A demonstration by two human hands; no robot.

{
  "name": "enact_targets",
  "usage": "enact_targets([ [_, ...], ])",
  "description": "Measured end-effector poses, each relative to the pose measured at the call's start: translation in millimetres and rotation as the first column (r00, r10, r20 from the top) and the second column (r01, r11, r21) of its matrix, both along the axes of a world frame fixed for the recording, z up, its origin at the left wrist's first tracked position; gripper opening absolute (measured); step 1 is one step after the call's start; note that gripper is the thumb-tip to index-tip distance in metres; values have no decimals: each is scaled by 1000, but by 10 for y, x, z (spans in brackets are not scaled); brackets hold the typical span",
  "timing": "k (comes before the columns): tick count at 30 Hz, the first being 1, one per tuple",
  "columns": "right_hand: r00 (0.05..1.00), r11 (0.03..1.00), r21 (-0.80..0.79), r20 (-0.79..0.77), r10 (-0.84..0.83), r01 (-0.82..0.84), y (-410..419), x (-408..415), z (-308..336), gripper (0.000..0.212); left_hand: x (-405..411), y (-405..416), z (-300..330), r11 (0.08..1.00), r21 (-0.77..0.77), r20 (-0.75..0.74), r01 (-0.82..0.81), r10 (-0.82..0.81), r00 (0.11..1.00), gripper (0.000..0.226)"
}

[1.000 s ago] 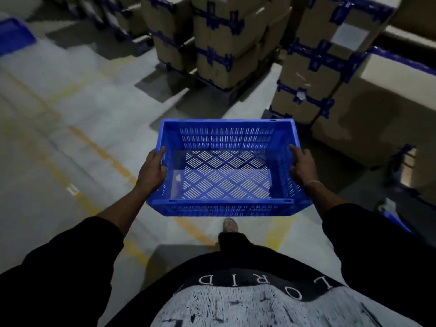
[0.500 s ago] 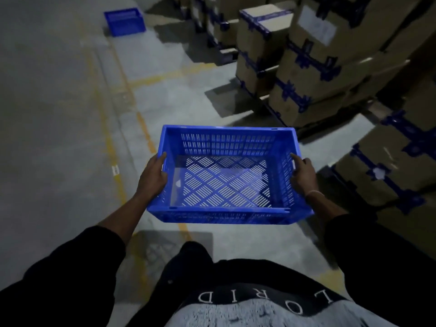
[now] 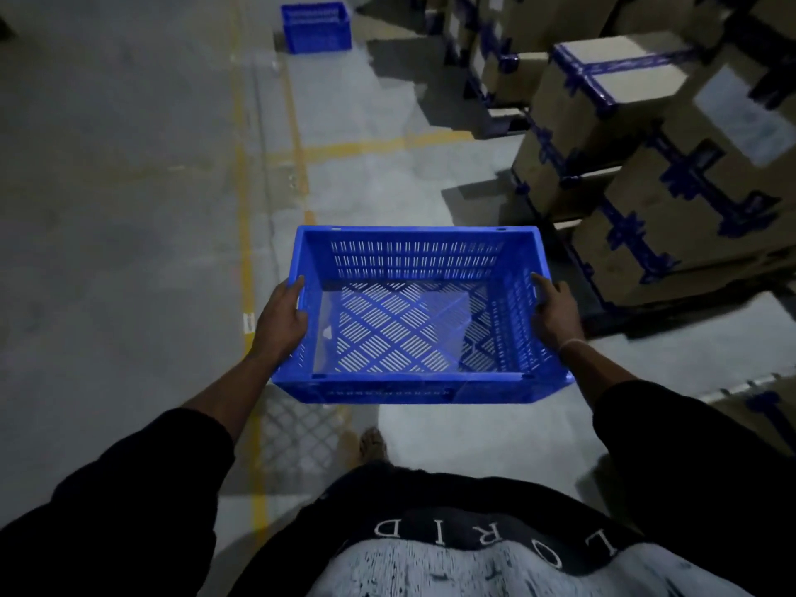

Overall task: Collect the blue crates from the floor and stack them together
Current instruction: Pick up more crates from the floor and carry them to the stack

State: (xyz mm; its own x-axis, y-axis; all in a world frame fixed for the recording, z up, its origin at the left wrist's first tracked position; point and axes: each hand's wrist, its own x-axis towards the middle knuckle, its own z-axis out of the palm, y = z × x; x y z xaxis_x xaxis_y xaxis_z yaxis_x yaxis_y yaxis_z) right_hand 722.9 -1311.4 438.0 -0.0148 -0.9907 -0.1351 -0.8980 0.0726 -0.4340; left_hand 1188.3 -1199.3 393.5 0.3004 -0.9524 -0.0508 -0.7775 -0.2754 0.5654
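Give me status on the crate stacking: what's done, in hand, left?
Done: one blue crate is off the floor, empty. In hand: left hand and right hand each have a grip on a side wall, carrying it level. Left: a second crate sits on the floor ahead by the yellow line; nothing is stacked yet. Cardboard boxes line the right.

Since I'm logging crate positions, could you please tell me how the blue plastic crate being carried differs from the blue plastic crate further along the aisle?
The carried blue slotted plastic crate is off the floor, gripped by the left hand and right hand; the far blue plastic crate rests on the concrete floor, untouched. The carried crate shows its empty inside; the far crate shows mainly a side wall. Both are blue with slotted walls.
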Motion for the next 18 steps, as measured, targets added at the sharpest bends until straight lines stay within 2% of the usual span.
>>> enact_targets([
  [9,994,999,-17,103,31,-29,-1690,839,-55,60,865,-1485,55,1000,8,51,-6,6,999,66],
  [15,995,996,-15,53,83,-83,-3034,1323,-24,61,1220,-2628,-35,998,-6,53,-55,55,997,67],
  [18,991,994,-20,76,113,-112,-3801,1534,-55,61,1345,-3275,-48,996,-10,60,-89,89,994,65],
])
